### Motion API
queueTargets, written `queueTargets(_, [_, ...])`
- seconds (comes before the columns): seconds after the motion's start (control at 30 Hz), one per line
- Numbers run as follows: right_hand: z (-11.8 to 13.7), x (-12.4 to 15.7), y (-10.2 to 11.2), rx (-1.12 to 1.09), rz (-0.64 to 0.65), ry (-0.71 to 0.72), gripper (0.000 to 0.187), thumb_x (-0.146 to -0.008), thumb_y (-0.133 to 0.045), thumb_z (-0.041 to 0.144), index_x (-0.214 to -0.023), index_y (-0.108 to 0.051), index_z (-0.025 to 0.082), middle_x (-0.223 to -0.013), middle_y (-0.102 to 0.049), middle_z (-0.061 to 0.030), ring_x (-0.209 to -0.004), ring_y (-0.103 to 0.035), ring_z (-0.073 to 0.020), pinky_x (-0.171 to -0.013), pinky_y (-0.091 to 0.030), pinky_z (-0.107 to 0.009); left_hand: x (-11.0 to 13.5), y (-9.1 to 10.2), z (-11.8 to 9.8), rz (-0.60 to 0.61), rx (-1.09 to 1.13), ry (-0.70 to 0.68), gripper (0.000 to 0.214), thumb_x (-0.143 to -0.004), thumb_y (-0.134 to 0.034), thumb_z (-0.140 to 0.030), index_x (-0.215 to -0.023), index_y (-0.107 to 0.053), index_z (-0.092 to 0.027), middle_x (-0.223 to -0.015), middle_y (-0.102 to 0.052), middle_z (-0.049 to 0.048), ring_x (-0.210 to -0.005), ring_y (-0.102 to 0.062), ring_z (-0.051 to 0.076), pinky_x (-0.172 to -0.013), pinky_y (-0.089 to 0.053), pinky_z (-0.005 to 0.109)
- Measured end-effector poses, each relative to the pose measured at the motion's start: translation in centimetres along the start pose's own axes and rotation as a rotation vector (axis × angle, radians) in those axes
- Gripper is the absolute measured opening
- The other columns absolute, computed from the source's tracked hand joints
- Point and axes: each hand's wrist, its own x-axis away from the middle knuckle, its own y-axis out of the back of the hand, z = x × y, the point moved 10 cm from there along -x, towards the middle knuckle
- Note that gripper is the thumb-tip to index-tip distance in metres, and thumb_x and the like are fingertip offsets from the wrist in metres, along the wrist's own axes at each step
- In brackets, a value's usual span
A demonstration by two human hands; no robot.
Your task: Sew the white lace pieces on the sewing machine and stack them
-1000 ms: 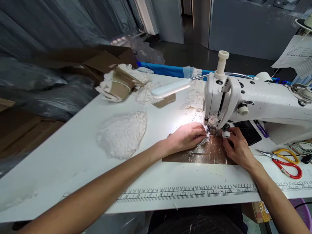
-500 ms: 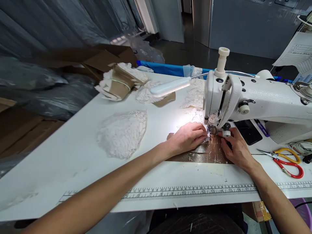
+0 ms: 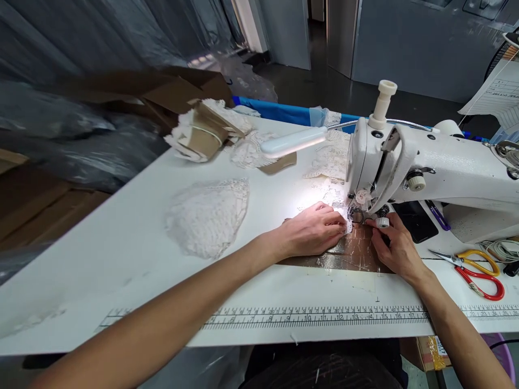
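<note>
White lace (image 3: 347, 222) lies under the needle end of a white sewing machine (image 3: 458, 165), lit by its lamp. My left hand (image 3: 318, 229) is closed at the left of the presser foot, its fingertips pinching the lace's edge. My right hand (image 3: 395, 246) rests at the right of the foot, index finger reaching toward it and thumb apart below. I see no cloth in that hand; its fingertips are partly hidden behind the machine's white knob (image 3: 382, 222). Beneath both hands is a shiny brown plate (image 3: 351, 256).
A lace piece (image 3: 211, 219) lies flat on the white table (image 3: 133, 265). A bundle of lace with brown card (image 3: 206, 132) sits farther back. Scissors (image 3: 474, 270) and a black phone (image 3: 417, 222) lie at right. A printed ruler (image 3: 308, 317) runs along the front edge.
The whole view has shifted slightly, so the machine sits a little farther right. Both hands keep their places by the presser foot; a bit more white lace shows at my left fingertips.
</note>
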Motion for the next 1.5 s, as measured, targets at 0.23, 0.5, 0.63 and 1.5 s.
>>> queueTargets(0.23, [-1.8, -2.1, -2.0, -0.084, 0.237, -0.215, 0.018, -0.083, -0.05, 0.016, -0.078, -0.068, 0.017, -0.074, -0.063, -0.0028, -0.062, -0.058, -0.0161, -0.058, -0.049, -0.026, -0.1, 0.2, -0.6, -0.048, -0.02, -0.047, 0.026, -0.098, -0.04, -0.017, -0.087, -0.063, -0.014, -0.092, -0.067, 0.0065, -0.075, -0.058, 0.015, -0.071, -0.05, 0.03])
queueTargets(0.5, [-2.7, -1.6, -3.0, -0.059, 0.214, -0.243, 0.027, -0.083, -0.053, 0.014, -0.1, -0.073, 0.021, -0.097, -0.071, -0.0056, -0.089, -0.066, -0.0225, -0.078, -0.053, -0.033, 0.2, 0.4, -0.6, -0.083, 0.021, -0.034, 0.027, -0.098, -0.041, -0.017, -0.082, -0.063, -0.015, -0.093, -0.067, 0.0067, -0.076, -0.058, 0.015, -0.074, -0.053, 0.031])
queueTargets(0.63, [-1.4, -0.9, -2.9, -0.054, 0.224, -0.095, 0.031, -0.088, -0.05, 0.015, -0.106, -0.073, 0.024, -0.108, -0.067, -0.0061, -0.096, -0.065, -0.0206, -0.084, -0.054, -0.033, 0.2, 0.3, -0.3, -0.087, 0.042, -0.025, 0.027, -0.098, -0.042, -0.016, -0.083, -0.064, -0.016, -0.092, -0.069, 0.0055, -0.075, -0.059, 0.014, -0.075, -0.05, 0.032])
queueTargets(1.5, [2.8, -0.1, -5.3, 0.483, 0.376, 0.124, 0.03, -0.088, -0.053, 0.013, -0.115, -0.065, 0.02, -0.101, -0.06, -0.0124, -0.09, -0.058, -0.0254, -0.07, -0.053, -0.032, 0.2, 0.2, 0.4, 0.01, 0.119, 0.01, 0.023, -0.091, -0.047, -0.026, -0.081, -0.065, -0.017, -0.089, -0.069, 0.0055, -0.076, -0.056, 0.017, -0.084, -0.043, 0.038])
